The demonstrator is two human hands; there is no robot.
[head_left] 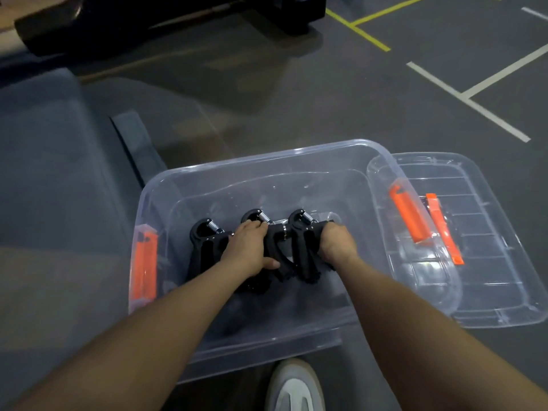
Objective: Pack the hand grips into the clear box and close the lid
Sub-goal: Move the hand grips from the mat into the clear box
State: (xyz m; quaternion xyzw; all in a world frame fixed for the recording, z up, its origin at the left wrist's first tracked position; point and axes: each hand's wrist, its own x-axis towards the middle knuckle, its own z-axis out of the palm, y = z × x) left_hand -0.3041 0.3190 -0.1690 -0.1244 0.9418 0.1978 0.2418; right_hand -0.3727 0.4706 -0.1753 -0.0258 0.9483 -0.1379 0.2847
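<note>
Three black hand grips with silver springs stand side by side inside the clear box (267, 155) on the floor. My left hand (249, 247) lies over the middle hand grip (274, 241), fingers curled on its top near the spring and thumb out to the right. My right hand (336, 243) grips the right hand grip (302, 247) from its right side. The left hand grip (204, 241) stands free, beside my left hand. The clear lid (489, 280) lies flat on the floor to the right of the box, off it.
Orange latches sit on the box's left end (145, 268) and right end (407, 215); a loose-looking orange strip (443, 229) lies on the lid. A grey cushioned seat (53, 179) flanks the box on the left. My shoe (293, 387) is just in front of it.
</note>
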